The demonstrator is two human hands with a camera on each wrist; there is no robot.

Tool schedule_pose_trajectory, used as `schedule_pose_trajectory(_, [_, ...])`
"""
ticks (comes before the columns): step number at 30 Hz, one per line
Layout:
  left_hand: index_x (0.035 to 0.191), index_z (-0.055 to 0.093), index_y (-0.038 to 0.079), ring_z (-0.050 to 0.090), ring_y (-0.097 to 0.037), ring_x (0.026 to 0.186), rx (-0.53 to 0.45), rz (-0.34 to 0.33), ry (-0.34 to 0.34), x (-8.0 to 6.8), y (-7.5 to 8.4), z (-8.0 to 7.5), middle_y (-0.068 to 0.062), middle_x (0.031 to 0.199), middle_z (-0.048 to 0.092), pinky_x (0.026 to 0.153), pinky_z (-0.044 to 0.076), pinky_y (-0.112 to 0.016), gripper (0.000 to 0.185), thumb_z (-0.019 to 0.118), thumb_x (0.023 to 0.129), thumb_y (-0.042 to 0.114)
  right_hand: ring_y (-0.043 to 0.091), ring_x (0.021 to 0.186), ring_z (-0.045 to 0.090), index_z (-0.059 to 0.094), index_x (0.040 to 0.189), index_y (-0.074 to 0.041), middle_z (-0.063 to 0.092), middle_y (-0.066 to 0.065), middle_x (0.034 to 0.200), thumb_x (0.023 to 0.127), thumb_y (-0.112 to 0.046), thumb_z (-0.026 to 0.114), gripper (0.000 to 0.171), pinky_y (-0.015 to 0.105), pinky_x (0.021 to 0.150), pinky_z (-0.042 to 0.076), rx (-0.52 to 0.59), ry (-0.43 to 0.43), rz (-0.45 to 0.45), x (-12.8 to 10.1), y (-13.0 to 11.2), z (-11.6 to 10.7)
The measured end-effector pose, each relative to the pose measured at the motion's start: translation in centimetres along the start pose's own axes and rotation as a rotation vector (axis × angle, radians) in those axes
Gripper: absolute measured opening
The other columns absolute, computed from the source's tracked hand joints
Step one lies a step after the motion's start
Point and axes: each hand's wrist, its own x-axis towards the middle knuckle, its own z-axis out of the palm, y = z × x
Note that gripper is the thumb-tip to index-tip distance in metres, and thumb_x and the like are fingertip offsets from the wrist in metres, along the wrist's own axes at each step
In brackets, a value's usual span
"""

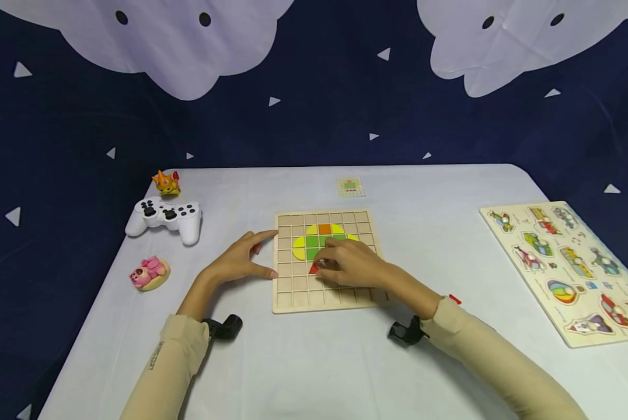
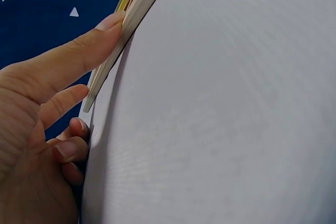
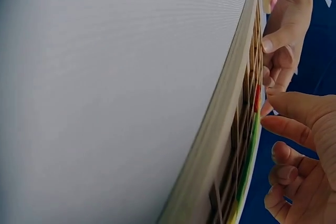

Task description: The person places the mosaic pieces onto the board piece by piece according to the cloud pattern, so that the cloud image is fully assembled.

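A wooden grid board (image 1: 293, 300) lies mid-table, its cells partly filled with yellow, green, orange and red tiles. My left hand (image 1: 240, 256) is at its left side, thumb and index finger spread apart, tips touching the edge. Over the lower middle of the pattern is my right hand (image 1: 353, 262), covering part of it. Beside its fingertips shows a red triangle tile (image 1: 313, 269). In the right wrist view the thumb and index finger stand apart close to the red tile (image 3: 257, 98), with nothing visible between them.
Behind the board lies a small pattern card (image 1: 351, 186). At left are an orange figurine (image 1: 167, 183), a white game controller (image 1: 166, 216) and a pink figurine (image 1: 149, 273). A picture puzzle board (image 1: 571, 262) lies at right. One red piece (image 1: 454, 299) shows past the right sleeve.
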Motion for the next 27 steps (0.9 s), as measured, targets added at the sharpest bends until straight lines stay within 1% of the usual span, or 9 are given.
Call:
schedule_pose_trajectory(5, [0.152,0.04,0.016,0.038,-0.022,0.09,-0.003,-0.001,0.001,0.1,0.0,0.1,-0.008,0.095,0.039,0.076,0.032,-0.037,0.097,0.09,0.07,0.031,0.006,0.069,0.045,0.076,0.107,-0.01,0.061,0.0,0.088,0.086,-0.026,0.075,0.027,0.024,0.065,0.041,-0.032,0.002,0.016,-1.6,0.5,-1.2])
schedule_pose_trajectory(7, [0.152,0.041,0.016,0.038,-0.023,0.09,-0.003,-0.006,0.005,0.1,0.0,0.1,-0.008,0.095,0.039,0.076,0.032,-0.037,0.097,0.09,0.07,0.031,0.007,0.068,0.044,0.076,0.107,-0.009,0.061,0.001,0.088,0.085,-0.025,0.076,0.027,0.026,0.066,0.041,-0.032,-0.008,0.024,-2.4,0.8,-1.7])
schedule_pose_trajectory(11, [0.152,0.04,0.016,0.038,-0.023,0.092,-0.006,-0.008,0.005,0.0,-0.1,0.1,-0.009,0.096,0.039,0.077,0.032,-0.038,0.098,0.09,0.07,0.031,0.007,0.068,0.044,0.077,0.103,-0.011,0.06,0.0,0.088,0.083,-0.024,0.079,0.024,0.028,0.067,0.042,-0.039,-0.033,0.06,-4.3,1.6,-2.8])
schedule_pose_trajectory(12, [0.153,0.04,0.016,0.038,-0.023,0.092,-0.006,-0.006,0.005,0.0,0.0,0.1,-0.009,0.097,0.039,0.077,0.032,-0.038,0.098,0.09,0.07,0.031,0.007,0.068,0.045,0.077,0.102,-0.012,0.059,-0.001,0.087,0.083,-0.024,0.079,0.023,0.028,0.067,0.042,-0.04,-0.042,0.07,-4.8,1.8,-3.1])
schedule_pose_trajectory(15, [0.153,0.039,0.016,0.038,-0.023,0.092,-0.01,-0.001,0.005,0.0,0.0,0.0,-0.009,0.097,0.039,0.078,0.032,-0.038,0.098,0.09,0.071,0.031,0.008,0.072,0.052,0.077,0.1,-0.014,0.06,-0.004,0.09,0.081,-0.025,0.081,0.021,0.029,0.07,0.045,-0.045,-0.056,0.106,-6.2,2.4,-3.5])
schedule_pose_trajectory(19, [0.152,0.04,0.015,0.038,-0.023,0.092,-0.017,0.005,0.006,-0.1,-0.1,0.0,-0.009,0.097,0.039,0.078,0.032,-0.038,0.097,0.09,0.07,0.029,0.01,0.076,0.057,0.077,0.098,-0.015,0.059,-0.005,0.091,0.081,-0.025,0.081,0.021,0.031,0.073,0.048,-0.066,-0.047,0.122,-8.0,3.1,-3.8])
schedule_pose_trajectory(23, [0.152,0.041,0.014,0.037,-0.023,0.092,-0.025,0.014,0.005,-0.1,-0.1,0.0,-0.009,0.096,0.039,0.078,0.032,-0.038,0.096,0.09,0.07,0.028,0.01,0.074,0.053,0.077,0.098,-0.015,0.057,-0.005,0.089,0.079,-0.026,0.082,0.022,0.03,0.07,0.047,-0.086,-0.03,0.133,-9.6,3.7,-4.1])
schedule_pose_trajectory(27, [0.152,0.041,0.015,0.037,-0.023,0.091,-0.028,0.019,0.002,0.0,0.0,0.0,-0.009,0.096,0.039,0.077,0.032,-0.038,0.097,0.091,0.07,0.028,0.01,0.076,0.053,0.076,0.095,-0.015,0.055,-0.006,0.089,0.077,-0.028,0.084,0.024,0.03,0.071,0.048,-0.088,-0.047,0.164,-11.0,4.0,-4.9])
